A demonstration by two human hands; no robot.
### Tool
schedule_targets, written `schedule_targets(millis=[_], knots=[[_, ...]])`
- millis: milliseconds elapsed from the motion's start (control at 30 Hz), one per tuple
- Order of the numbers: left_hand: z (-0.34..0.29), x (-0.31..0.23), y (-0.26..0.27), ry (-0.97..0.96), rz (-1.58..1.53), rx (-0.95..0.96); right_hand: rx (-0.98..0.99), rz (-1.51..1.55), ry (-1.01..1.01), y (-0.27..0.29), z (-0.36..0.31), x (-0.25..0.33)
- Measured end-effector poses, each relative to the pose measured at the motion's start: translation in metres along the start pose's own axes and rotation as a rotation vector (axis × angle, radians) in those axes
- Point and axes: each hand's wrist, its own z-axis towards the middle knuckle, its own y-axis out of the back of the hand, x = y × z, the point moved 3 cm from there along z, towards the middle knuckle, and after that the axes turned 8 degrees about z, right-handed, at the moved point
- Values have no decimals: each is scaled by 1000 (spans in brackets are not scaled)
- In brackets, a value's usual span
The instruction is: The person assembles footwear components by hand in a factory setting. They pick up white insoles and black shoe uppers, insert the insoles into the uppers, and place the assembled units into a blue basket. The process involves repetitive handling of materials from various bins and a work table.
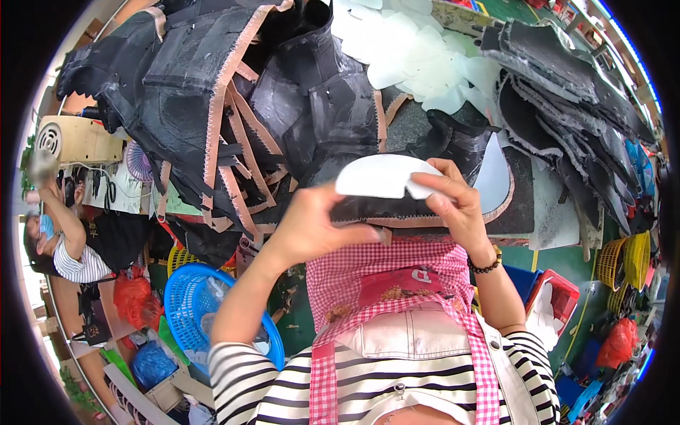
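Note:
A smooth white half-moon sheet piece [372,176] is held up between my hands, over the near edge of the worktable. My right hand [457,198] pinches its right end between thumb and fingers, where a small notch or gap shows. At the left end, the fingers of my left hand [308,223] meet the piece and partly pass behind it; its thumb reaches out below, apart from the sheet. Just beyond lies a black moulded panel [453,142] with a pinkish zigzag-stitched edge and a pale white piece [494,177] on its right side.
Black stitched panels [184,85] heap at the left, with more black pieces [567,106] stacked at the right. Loose white pieces [418,57] pile at the back. A blue basket [191,304] stands low left, a red bin [563,290] low right. Another person [78,248] works far left.

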Motion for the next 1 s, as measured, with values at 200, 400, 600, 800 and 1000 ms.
schedule_targets(millis=[200,400,600,800,1000], knots=[[-25,25,-10,204,139,-584,94,-606,191,-36,7,5],[-29,31,-32,208,364,-612,140,-848,187,-49,3,-9],[-23,8,-19,-59,738,-274,120,-882,300,-72,5,-8],[-31,26,-16,-374,1095,-120,122,-874,238,-78,12,-19],[-1,-6,-3,-612,1066,-120,230,-901,420,-58,13,11]])
